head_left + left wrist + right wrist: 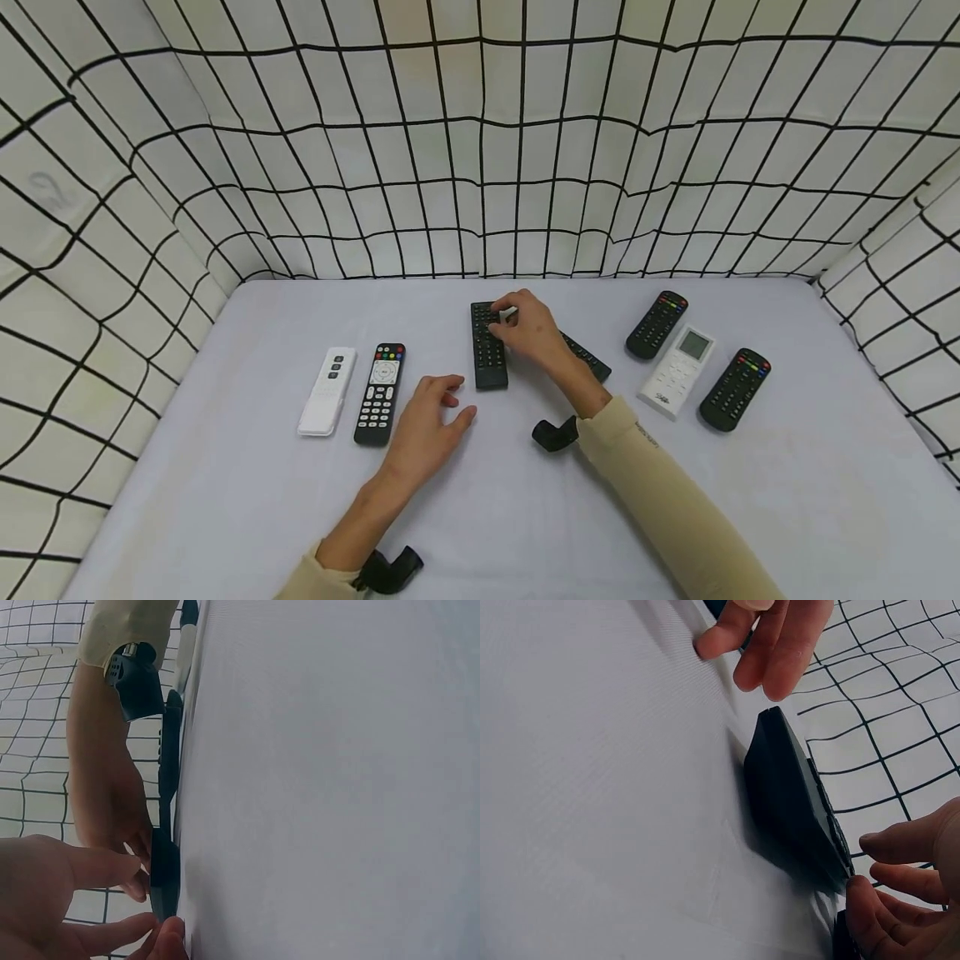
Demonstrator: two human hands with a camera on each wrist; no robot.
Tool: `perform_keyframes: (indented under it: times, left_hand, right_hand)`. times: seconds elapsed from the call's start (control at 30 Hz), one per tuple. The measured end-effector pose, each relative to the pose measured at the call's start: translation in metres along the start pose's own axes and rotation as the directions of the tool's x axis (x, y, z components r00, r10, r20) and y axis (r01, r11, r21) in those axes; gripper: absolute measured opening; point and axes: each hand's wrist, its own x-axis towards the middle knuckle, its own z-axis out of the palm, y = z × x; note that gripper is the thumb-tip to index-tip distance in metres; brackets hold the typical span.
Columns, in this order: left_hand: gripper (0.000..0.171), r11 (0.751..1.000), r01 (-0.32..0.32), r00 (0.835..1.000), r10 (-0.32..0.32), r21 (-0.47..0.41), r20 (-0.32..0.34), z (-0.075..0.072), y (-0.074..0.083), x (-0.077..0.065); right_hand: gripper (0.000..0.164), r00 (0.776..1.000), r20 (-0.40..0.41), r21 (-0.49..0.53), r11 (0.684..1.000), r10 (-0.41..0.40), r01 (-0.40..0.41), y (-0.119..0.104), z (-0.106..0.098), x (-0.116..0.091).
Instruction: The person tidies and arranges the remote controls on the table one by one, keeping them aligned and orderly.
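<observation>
The step in hand looks like the handling of one flat black remote control (pixel 491 362), which lies near the middle of the surface (pixel 525 525). The right hand (pixel 531 329) bends over its far end, thumb and fingers curved about the upper right edge; whether they grip it or only touch it I cannot tell. The left hand (pixel 427 423) holds nothing, its fingers loosely spread and its fingertips just beside the remote's near end. A sound next move would call for a light pinch across the narrow sides, clear of the keys.

The remote is a slim, straight-edged bar, probably hard plastic, with rows of small raised buttons. A second black remote (pixel 591 358) slants partly beneath the right forearm. To the right, a white remote with a grey screen (pixel 678 371) lies between two rounded black remotes with coloured keys (pixel 657 325). On the left rest a glossy white remote (pixel 327 392) and a black one with white buttons (pixel 380 400). The surface wears smooth, finely woven white cloth.
</observation>
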Motion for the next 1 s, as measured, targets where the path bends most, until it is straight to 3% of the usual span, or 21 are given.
perform_keyframes:
  times: [0.33,0.57,1.0]
  left_hand:
    - [0.054,1.000,-0.004,1.000,0.004,0.010,0.006,0.001,0.000,0.005]
    - [0.057,1.000,-0.002,0.999,0.001,0.015,0.035,0.004,0.005,0.008]
    - [0.059,0.999,-0.007,1.000,0.006,0.038,0.026,0.007,0.006,0.008]
  right_hand:
    - [0.051,1.000,0.024,-0.029,0.999,0.014,-0.013,0.000,0.005,0.000]
    - [0.061,0.996,0.089,-0.081,0.997,0.028,-0.020,-0.001,-0.001,0.002]
    - [0.077,0.980,0.195,-0.098,0.995,0.043,-0.024,-0.004,-0.006,0.004]
